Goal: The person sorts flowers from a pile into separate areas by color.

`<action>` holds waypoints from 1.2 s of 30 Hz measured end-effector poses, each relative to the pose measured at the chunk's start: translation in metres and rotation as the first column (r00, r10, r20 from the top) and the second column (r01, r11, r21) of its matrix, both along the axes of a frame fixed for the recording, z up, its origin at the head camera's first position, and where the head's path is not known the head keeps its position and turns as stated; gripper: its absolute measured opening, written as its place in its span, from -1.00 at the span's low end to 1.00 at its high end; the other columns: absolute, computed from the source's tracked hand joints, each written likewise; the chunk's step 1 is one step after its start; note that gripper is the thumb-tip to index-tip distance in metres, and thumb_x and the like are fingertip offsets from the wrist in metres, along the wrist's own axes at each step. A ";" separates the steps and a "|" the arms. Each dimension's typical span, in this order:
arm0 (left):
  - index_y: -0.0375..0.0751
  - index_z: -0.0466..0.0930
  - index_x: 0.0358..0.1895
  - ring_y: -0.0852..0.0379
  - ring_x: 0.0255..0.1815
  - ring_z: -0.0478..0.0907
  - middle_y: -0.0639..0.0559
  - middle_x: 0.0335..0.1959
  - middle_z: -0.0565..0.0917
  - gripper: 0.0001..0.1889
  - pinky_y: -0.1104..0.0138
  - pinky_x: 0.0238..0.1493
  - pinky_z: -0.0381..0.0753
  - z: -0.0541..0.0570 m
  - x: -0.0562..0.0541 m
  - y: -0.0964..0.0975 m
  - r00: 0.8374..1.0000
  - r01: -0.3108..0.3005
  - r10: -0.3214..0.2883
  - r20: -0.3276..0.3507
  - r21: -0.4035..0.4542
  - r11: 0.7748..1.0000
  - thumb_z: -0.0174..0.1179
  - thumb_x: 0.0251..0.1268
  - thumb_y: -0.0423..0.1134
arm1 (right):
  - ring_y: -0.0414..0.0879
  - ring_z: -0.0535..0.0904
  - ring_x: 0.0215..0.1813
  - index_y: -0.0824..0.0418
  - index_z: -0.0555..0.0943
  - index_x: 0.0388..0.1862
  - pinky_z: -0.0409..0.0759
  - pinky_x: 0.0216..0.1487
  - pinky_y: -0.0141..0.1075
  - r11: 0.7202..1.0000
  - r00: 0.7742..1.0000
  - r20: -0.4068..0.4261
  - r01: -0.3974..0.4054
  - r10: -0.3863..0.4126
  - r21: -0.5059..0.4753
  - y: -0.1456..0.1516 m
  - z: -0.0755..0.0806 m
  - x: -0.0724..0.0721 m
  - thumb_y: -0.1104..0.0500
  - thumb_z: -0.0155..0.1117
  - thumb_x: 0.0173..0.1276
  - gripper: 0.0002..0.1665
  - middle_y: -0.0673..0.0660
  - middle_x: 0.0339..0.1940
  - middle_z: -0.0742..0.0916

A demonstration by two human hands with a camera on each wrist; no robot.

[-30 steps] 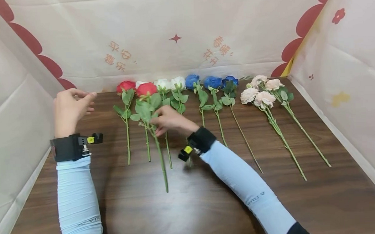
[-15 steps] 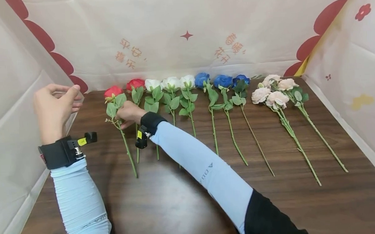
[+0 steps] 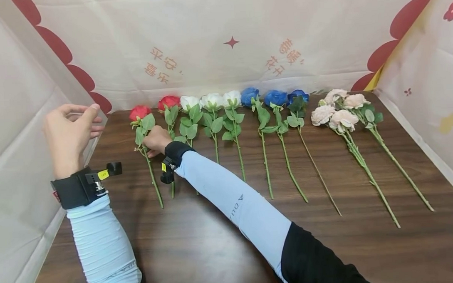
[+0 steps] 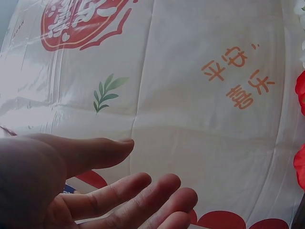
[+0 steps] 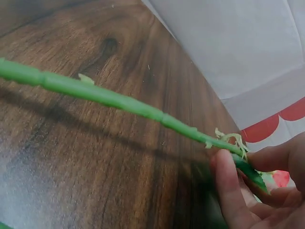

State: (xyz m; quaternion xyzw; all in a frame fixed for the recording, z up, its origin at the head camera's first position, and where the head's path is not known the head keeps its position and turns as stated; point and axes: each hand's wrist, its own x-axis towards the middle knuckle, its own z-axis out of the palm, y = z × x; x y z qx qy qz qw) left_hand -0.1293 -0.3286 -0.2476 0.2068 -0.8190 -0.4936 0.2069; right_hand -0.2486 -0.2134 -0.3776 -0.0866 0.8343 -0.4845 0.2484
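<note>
My right hand (image 3: 157, 139) pinches the stem of the leftmost red rose (image 3: 139, 112), just below its leaves. In the right wrist view, thumb and fingers meet on the green stem (image 5: 119, 100), whose shadow falls on the wood beside it. Another red rose (image 3: 169, 102) lies to the right, its stem partly behind my right wrist. My left hand (image 3: 70, 134) is raised at the table's left side, fingers loosely bent and holding nothing. The left wrist view shows that hand before the printed cloth, with red petals (image 4: 299, 167) at the right edge.
White roses (image 3: 211, 101), blue roses (image 3: 275, 98) and pale pink flowers (image 3: 343, 119) lie in a row along the back of the wooden table (image 3: 200, 250). A printed cloth (image 3: 207, 17) walls the back and both sides.
My right hand has carried the red rose leftward from over the white roses to the row's left end, lowering it towards the table. My left hand stays raised; the head view has shifted.
</note>
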 end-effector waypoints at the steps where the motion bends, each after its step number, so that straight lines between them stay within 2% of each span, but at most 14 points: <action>1: -0.07 0.62 -0.08 0.42 -0.61 0.70 0.48 -0.62 0.68 -0.74 0.55 -0.47 0.67 0.000 0.000 0.000 1.000 0.003 -0.003 -0.001 0.000 1.000 0.33 0.38 0.01 | -0.08 0.71 -0.67 0.17 0.46 -0.65 0.74 -0.49 -0.31 1.000 1.000 0.007 0.001 -0.001 -0.011 0.000 0.001 0.000 0.24 0.19 0.48 -0.58 0.10 -0.73 0.62; 7: -0.05 0.62 -0.01 0.48 -0.61 0.68 0.54 -0.62 0.65 -0.68 0.58 -0.46 0.64 -0.004 0.000 -0.002 0.999 0.008 -0.007 0.046 -0.029 1.000 0.30 0.38 0.07 | -0.07 0.72 -0.64 0.26 0.55 -0.58 0.77 -0.43 -0.28 0.999 0.999 -0.001 -0.045 0.045 -0.020 0.004 0.008 0.004 0.24 0.20 0.49 -0.63 0.12 -0.66 0.67; 12: 0.00 0.60 -0.07 0.49 -0.63 0.66 0.57 -0.64 0.64 -0.71 0.58 -0.48 0.64 -0.007 -0.002 -0.002 0.998 0.018 -0.015 0.061 -0.054 0.998 0.29 0.38 0.09 | -0.08 0.76 -0.60 0.30 0.58 -0.58 0.78 -0.38 -0.29 0.994 0.993 -0.044 -0.111 0.110 -0.009 0.015 0.014 0.008 0.26 0.19 0.47 -0.65 0.12 -0.63 0.72; 14: 0.00 0.59 -0.09 0.49 -0.63 0.66 0.57 -0.64 0.64 -0.72 0.58 -0.48 0.64 -0.007 -0.002 -0.001 0.998 0.028 -0.025 0.058 -0.059 0.998 0.29 0.38 0.09 | -0.09 0.75 -0.60 0.36 0.66 -0.49 0.78 -0.36 -0.29 0.991 0.989 -0.061 -0.134 0.134 -0.010 0.022 0.017 0.011 0.26 0.20 0.48 -0.68 0.13 -0.58 0.75; 16: -0.01 0.58 -0.11 0.49 -0.64 0.65 0.58 -0.65 0.63 -0.72 0.59 -0.49 0.63 -0.007 -0.003 0.001 0.998 0.038 -0.034 0.057 -0.070 0.997 0.29 0.38 0.10 | -0.09 0.73 -0.61 0.42 0.70 -0.32 0.79 -0.33 -0.27 0.988 0.987 -0.062 -0.153 0.150 -0.033 0.031 0.020 0.013 0.27 0.19 0.51 -0.74 0.18 -0.50 0.79; 20: -0.03 0.57 -0.14 0.50 -0.67 0.63 0.59 -0.68 0.61 -0.73 0.60 -0.51 0.61 -0.008 -0.007 0.005 0.997 0.053 -0.049 0.051 -0.087 0.995 0.29 0.39 0.08 | -0.12 0.68 -0.63 0.47 0.68 -0.08 0.81 -0.25 -0.20 0.977 0.981 -0.054 -0.190 0.186 -0.093 0.050 0.020 0.017 0.27 0.18 0.55 -0.76 0.27 -0.41 0.80; 24: -0.04 0.56 -0.13 0.52 -0.67 0.62 0.62 -0.70 0.57 -0.73 0.61 -0.51 0.61 -0.010 -0.012 0.009 0.996 0.074 -0.069 0.055 -0.106 0.992 0.27 0.40 0.07 | -0.14 0.66 -0.63 0.49 0.67 0.00 0.81 -0.20 -0.11 0.962 0.973 -0.066 -0.231 0.223 -0.149 0.069 0.018 0.019 0.30 0.15 0.55 -0.74 0.27 -0.44 0.77; 28: -0.16 0.59 0.02 0.57 -0.67 0.58 0.68 -0.69 0.51 -0.56 0.64 -0.49 0.58 -0.014 -0.015 0.014 0.992 0.088 -0.070 0.101 -0.186 0.978 0.22 0.41 0.16 | -0.12 0.67 -0.61 0.49 0.64 0.02 0.80 -0.14 -0.01 0.942 0.960 -0.077 -0.281 0.271 -0.186 0.092 0.019 0.023 0.31 0.15 0.55 -0.74 0.38 -0.36 0.77; 30: -0.24 0.60 0.13 0.60 -0.67 0.56 0.55 -0.62 0.61 -0.42 0.66 -0.47 0.55 -0.015 -0.017 0.018 0.987 0.111 -0.079 0.137 -0.243 0.964 0.19 0.41 0.22 | -0.10 0.68 -0.58 0.47 0.62 0.02 0.80 -0.11 0.04 0.934 0.952 -0.080 -0.306 0.296 -0.185 0.108 0.021 0.025 0.31 0.18 0.54 -0.77 0.43 -0.26 0.77; 33: -0.32 0.61 0.22 0.63 -0.71 0.51 0.06 -0.38 0.83 -0.28 0.61 -0.38 0.49 -0.017 -0.021 0.024 0.980 0.144 -0.088 0.177 -0.336 0.931 0.14 0.40 0.31 | -0.09 0.70 -0.52 0.40 0.61 0.04 0.79 -0.10 0.05 0.930 0.943 -0.101 -0.331 0.318 -0.158 0.138 0.023 0.027 0.27 0.23 0.54 -0.78 0.41 -0.19 0.77; 35: -0.31 0.63 0.22 0.65 -0.72 0.46 -0.21 -0.17 0.84 -0.27 0.47 -0.33 0.45 -0.017 -0.023 0.028 0.976 0.160 -0.087 0.198 -0.392 0.906 0.11 0.41 0.33 | -0.09 0.70 -0.48 0.40 0.60 0.07 0.79 -0.11 0.05 0.931 0.943 -0.110 -0.329 0.314 -0.158 0.161 0.022 0.027 0.26 0.23 0.55 -0.76 0.36 -0.19 0.76; 36: -0.31 0.65 0.21 0.63 -0.70 0.44 -0.26 -0.11 0.83 -0.27 0.41 -0.31 0.43 -0.018 -0.023 0.029 0.976 0.165 -0.086 0.202 -0.414 0.895 0.11 0.41 0.33 | -0.09 0.70 -0.47 0.41 0.60 0.08 0.79 -0.11 0.05 0.933 0.945 -0.115 -0.322 0.307 -0.158 0.173 0.021 0.028 0.26 0.22 0.55 -0.74 0.33 -0.21 0.76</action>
